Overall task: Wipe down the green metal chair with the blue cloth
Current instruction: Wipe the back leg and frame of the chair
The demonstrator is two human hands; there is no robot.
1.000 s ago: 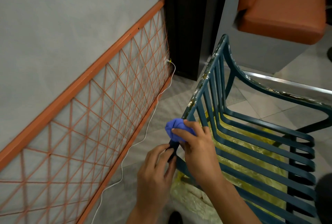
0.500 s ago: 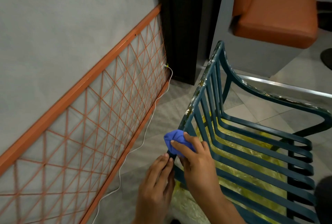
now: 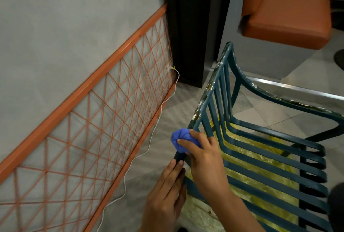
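Observation:
The green metal chair stands at the right, its slatted seat and backrest seen from above, with flaking paint along the top rail. My right hand presses a bunched blue cloth against the near corner of the chair's frame. Just below it, my left hand grips the same rail, fingers wrapped around the bar. A yellowish sheet lies under the chair's slats.
A grey wall with an orange mesh panel runs along the left. A white cable trails over the tiled floor beside it. A dark pillar and an orange padded bench seat stand behind the chair.
The view has shifted slightly. My right hand with the cloth has slid a little along the chair's corner rail; my left hand stays on the rail below it.

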